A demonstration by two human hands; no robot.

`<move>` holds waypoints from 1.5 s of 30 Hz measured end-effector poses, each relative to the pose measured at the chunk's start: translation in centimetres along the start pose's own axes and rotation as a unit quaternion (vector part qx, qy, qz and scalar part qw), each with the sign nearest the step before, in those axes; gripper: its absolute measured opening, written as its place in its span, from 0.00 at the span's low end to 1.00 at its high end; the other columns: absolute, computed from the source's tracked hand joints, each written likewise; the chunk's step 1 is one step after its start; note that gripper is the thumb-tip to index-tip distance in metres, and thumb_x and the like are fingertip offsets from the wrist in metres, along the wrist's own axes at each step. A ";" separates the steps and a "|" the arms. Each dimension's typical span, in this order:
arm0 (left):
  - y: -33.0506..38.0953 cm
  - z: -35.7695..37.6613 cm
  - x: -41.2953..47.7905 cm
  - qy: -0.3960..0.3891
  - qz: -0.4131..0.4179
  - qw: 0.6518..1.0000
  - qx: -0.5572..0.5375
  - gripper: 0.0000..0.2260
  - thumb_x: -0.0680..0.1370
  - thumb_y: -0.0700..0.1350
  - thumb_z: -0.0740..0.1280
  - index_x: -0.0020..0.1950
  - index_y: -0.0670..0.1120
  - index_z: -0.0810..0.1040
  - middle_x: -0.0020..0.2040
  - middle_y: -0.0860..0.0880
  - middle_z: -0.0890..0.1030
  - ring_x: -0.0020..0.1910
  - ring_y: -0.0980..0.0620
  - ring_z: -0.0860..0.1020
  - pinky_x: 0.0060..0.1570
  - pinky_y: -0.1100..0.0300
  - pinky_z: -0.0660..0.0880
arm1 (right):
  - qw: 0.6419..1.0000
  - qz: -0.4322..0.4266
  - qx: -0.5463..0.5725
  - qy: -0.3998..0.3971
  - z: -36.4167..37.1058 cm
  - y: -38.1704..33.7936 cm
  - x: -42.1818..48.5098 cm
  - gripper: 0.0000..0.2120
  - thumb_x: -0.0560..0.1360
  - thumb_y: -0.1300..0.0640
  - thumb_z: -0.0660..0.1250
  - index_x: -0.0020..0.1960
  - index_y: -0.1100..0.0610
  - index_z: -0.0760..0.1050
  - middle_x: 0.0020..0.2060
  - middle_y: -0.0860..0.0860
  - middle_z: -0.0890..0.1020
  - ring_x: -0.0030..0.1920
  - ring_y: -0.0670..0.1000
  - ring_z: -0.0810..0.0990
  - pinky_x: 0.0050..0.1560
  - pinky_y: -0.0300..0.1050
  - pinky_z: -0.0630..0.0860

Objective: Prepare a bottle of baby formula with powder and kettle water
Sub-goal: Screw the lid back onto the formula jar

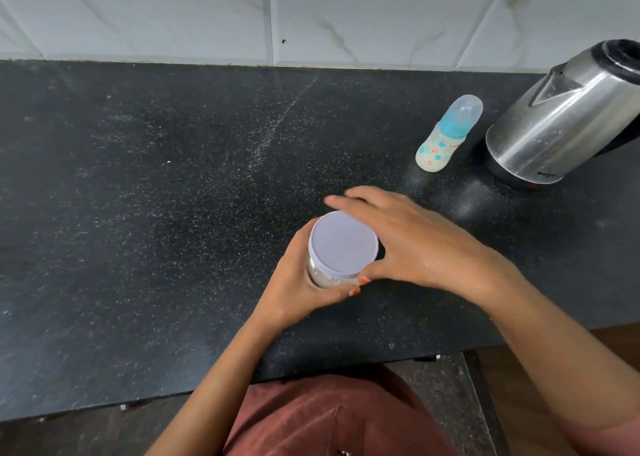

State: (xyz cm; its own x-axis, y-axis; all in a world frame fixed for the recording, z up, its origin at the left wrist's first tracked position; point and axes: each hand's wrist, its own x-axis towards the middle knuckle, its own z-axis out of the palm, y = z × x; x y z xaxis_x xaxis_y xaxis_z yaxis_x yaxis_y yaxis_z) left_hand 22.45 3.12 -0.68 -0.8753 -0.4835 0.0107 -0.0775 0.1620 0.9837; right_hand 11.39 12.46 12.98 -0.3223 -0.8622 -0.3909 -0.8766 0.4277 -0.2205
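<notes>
Baby bottle (446, 133) stands on its base on the black counter (138, 213), right of centre toward the back. It is just beside the steel kettle (561, 116) and well apart from both hands. Its clear cap and teal collar are fitted.

Nearer the front edge, the left hand (294, 286) holds the powder jar (320, 275), fingers wrapped round its body. The lilac lid (341, 242) is seated. The right hand (412, 237) spans the lid, spread wide, thumb at the near rim and fingers straight past the far rim.

Assessment: early stage. The jar appears about to be opened. Uncapping the bottle, dosing powder, pouring water, closing and shaking all remain.

Not determinable:
- The bottle's contents, its body being milky.
- The kettle's water level.
- The presence of a scoop.
- Right fingertip contact with the lid, the fingertips being blurred.

The kettle is cut off at the right frame edge.
</notes>
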 end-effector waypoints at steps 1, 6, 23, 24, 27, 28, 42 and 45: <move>0.0 0.0 0.0 -0.001 -0.002 1.000 -0.001 0.39 0.58 0.55 0.77 0.65 0.59 0.63 0.62 0.60 0.71 0.61 0.66 0.69 0.56 0.75 0.66 | 0.999 -0.034 0.024 -0.025 0.0 0.0 0.4 0.42 0.69 0.54 0.71 0.73 0.40 0.49 0.73 0.44 0.54 0.73 0.49 0.53 0.67 0.50 0.65; -0.2 0.0 0.0 -0.006 -0.002 1.000 0.003 0.40 0.59 0.49 0.79 0.67 0.52 0.64 0.61 0.58 0.72 0.59 0.64 0.71 0.54 0.73 0.68 | 0.998 -0.041 -0.053 0.020 1.2 -0.7 1.1 0.32 0.69 0.51 0.69 0.69 0.39 0.59 0.67 0.44 0.61 0.64 0.52 0.66 0.48 0.45 0.66; 0.1 0.0 0.0 -0.005 -0.007 1.000 -0.011 0.37 0.58 0.53 0.76 0.64 0.59 0.64 0.61 0.57 0.73 0.59 0.63 0.72 0.53 0.71 0.69 | 0.993 0.059 -0.046 0.087 2.3 -1.8 1.4 0.31 0.70 0.39 0.64 0.69 0.44 0.59 0.62 0.50 0.66 0.58 0.55 0.70 0.45 0.46 0.64; 0.1 0.0 0.0 -0.006 -0.003 1.000 -0.010 0.36 0.58 0.52 0.76 0.63 0.61 0.64 0.61 0.58 0.72 0.59 0.64 0.71 0.53 0.72 0.69 | 0.988 0.090 -0.054 0.110 2.8 -2.3 1.4 0.32 0.69 0.35 0.61 0.69 0.46 0.60 0.60 0.52 0.66 0.57 0.56 0.70 0.44 0.47 0.62; 0.4 0.0 0.0 -0.006 0.000 1.000 -0.011 0.35 0.59 0.50 0.75 0.62 0.64 0.64 0.61 0.61 0.71 0.59 0.67 0.70 0.52 0.75 0.67 | 0.988 0.112 -0.029 0.104 3.6 -2.5 1.2 0.38 0.69 0.31 0.58 0.71 0.49 0.53 0.66 0.54 0.62 0.63 0.57 0.66 0.48 0.49 0.66; 0.4 0.0 0.0 -0.006 -0.001 1.000 -0.014 0.34 0.59 0.50 0.74 0.62 0.64 0.64 0.60 0.61 0.72 0.59 0.67 0.71 0.52 0.75 0.68 | 0.993 0.093 0.001 0.074 3.4 -2.2 1.1 0.40 0.69 0.32 0.58 0.73 0.48 0.49 0.70 0.54 0.57 0.68 0.57 0.60 0.56 0.51 0.67; 0.4 0.1 -0.2 0.001 -0.003 1.000 -0.011 0.35 0.59 0.50 0.75 0.62 0.62 0.64 0.60 0.60 0.72 0.59 0.66 0.71 0.52 0.74 0.68 | 0.989 0.102 -0.003 0.106 3.5 -2.4 1.7 0.34 0.69 0.33 0.60 0.70 0.46 0.56 0.63 0.53 0.62 0.62 0.57 0.65 0.47 0.48 0.64; 0.3 -0.1 -0.1 -0.004 -0.002 1.000 -0.007 0.37 0.59 0.50 0.77 0.63 0.62 0.64 0.61 0.60 0.72 0.60 0.66 0.70 0.53 0.74 0.68 | 0.996 0.036 0.080 -0.010 2.2 -0.9 1.1 0.39 0.70 0.41 0.66 0.73 0.41 0.48 0.72 0.49 0.51 0.71 0.53 0.54 0.62 0.49 0.64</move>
State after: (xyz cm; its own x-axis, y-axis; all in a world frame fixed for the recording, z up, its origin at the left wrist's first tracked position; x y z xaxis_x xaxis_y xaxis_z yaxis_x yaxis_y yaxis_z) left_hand 22.57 3.18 -0.34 -0.8792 -0.4764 0.0051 -0.0739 0.1471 0.9863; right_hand 12.59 11.71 10.76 -0.3735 -0.8230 -0.4281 -0.7831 0.5271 -0.3301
